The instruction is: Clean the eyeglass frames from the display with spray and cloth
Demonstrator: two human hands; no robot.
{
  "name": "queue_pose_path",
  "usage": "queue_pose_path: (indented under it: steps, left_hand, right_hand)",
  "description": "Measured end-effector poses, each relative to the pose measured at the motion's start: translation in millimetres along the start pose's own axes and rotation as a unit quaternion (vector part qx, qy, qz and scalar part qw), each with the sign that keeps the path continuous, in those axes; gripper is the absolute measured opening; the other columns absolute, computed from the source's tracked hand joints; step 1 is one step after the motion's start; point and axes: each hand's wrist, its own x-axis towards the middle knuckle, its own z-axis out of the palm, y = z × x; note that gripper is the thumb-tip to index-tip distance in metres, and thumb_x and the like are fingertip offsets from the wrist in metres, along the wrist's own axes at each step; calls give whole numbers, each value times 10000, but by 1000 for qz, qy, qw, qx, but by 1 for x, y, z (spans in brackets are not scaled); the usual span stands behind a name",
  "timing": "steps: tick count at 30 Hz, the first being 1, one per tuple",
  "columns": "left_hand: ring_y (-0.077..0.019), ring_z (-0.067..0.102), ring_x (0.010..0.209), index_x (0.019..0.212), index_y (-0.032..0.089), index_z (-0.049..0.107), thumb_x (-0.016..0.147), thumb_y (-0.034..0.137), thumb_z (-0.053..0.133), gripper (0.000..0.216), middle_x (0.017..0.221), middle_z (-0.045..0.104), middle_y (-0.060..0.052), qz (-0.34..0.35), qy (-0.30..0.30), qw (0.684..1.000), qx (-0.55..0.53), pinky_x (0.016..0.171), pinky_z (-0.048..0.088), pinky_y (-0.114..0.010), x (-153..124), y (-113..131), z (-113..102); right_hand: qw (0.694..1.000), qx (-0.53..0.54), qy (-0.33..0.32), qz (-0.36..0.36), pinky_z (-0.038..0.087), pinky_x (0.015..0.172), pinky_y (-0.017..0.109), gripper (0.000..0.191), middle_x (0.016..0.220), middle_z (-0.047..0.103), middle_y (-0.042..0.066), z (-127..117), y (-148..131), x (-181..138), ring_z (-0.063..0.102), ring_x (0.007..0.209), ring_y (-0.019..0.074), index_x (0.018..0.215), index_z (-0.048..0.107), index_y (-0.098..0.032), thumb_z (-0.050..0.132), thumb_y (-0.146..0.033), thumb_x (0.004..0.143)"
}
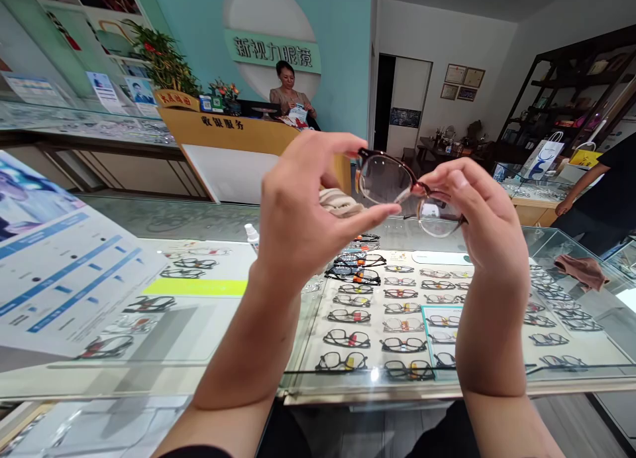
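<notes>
I hold a pair of dark-rimmed glasses (392,183) up at chest height over the glass counter. My left hand (311,209) pinches the left lens between thumb and fingers, and a beige cloth (340,203) is bunched in the same hand behind the fingers. My right hand (474,209) is closed around the right side of the frame, near the bridge and the right lens. Both lenses look clear and tilt down to the right.
A glass display counter (298,378) below holds several rows of spectacle frames (348,339). A small spray bottle (252,236) stands on it, a brown cloth (581,269) lies at right. A poster (59,266) is at left. A person sits behind the far desk (233,146); another person's arm (581,186) is at right.
</notes>
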Motion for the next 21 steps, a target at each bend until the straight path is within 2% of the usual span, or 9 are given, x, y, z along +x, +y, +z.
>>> queue_pose_path:
  steps: [2,4,6,8,13,17,21]
  left_hand:
    - [-266,670,998,1124,248,715,684,494,948,556,1133,718,-78,-34,51,998,-10,704,532,-367,0,-1,-1]
    - [-282,670,1053,1131,259,713,708,478,936,525,1168,707,-84,-64,87,994,-14,713,556,-382,-1,-2,-2]
    - [-291,686,1054,1120,276,707,723,498,920,502,1168,708,-77,-75,107,991,5,698,580,-394,-1,-3,-3]
    - [-298,707,1032,1102,297,699,732,542,899,487,1145,718,-63,-78,113,990,38,674,602,-409,-1,-3,-2]
    - [-306,729,995,1080,302,697,747,577,875,467,1100,733,-59,-68,122,986,86,663,617,-441,-1,-3,2]
    - [-306,734,974,1098,295,725,728,574,893,492,1060,737,-60,-77,124,985,92,659,605,-433,-1,-3,2]
    - [-278,735,869,1140,306,752,725,577,894,516,1046,750,-48,-86,117,986,82,610,578,-405,-2,-5,0]
  right_hand:
    - [993,-84,61,-62,532,964,340,228,1156,676,37,2,-3,-5,644,1177,200,1074,656,-278,646,-485,978]
    - [975,-172,92,-103,501,1063,390,296,1246,669,40,4,-6,-9,628,1237,223,1173,649,-293,723,-443,929]
    - [957,-237,103,-129,488,1105,450,391,1271,676,45,6,-8,-11,642,1227,244,1237,635,-298,766,-430,894]
    - [943,-273,117,-149,506,1095,494,402,1252,695,49,9,-8,-11,665,1188,256,1255,634,-295,762,-420,895]
    - [933,-281,158,-160,550,1071,509,361,1226,737,63,13,-2,-7,701,1145,251,1251,650,-274,744,-363,914]
    - [929,-288,168,-159,573,1049,517,380,1221,746,65,13,5,-4,714,1151,268,1260,658,-289,737,-437,919]
    - [923,-291,189,-165,578,1043,526,385,1251,749,66,12,8,-3,714,1159,279,1280,663,-319,716,-476,933]
